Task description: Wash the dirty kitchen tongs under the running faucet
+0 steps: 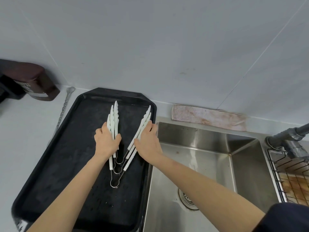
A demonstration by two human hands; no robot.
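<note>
Several white plastic tongs (pixel 114 114) with wire spring ends lie stacked on a black tray (pixel 66 156), their arms spread in a V. My left hand (pixel 106 142) grips the left bundle of arms between thumb and curled fingers. Straight fingers of my right hand (pixel 148 141) lie along the right bundle of arms (pixel 144 119), the thumb on their inner side. The steel sink (pixel 192 133) is just right of the tray. The grey faucet (pixel 294 136) stands at the far right; no water stream is visible.
A stained pink cloth (pixel 209 118) lies behind the sink. A wire rack (pixel 292 178) sits at the sink's right edge. The drain (pixel 187 198) is near the front. A dark container (pixel 28 81) and a long metal utensil (pixel 64 108) lie left of the tray.
</note>
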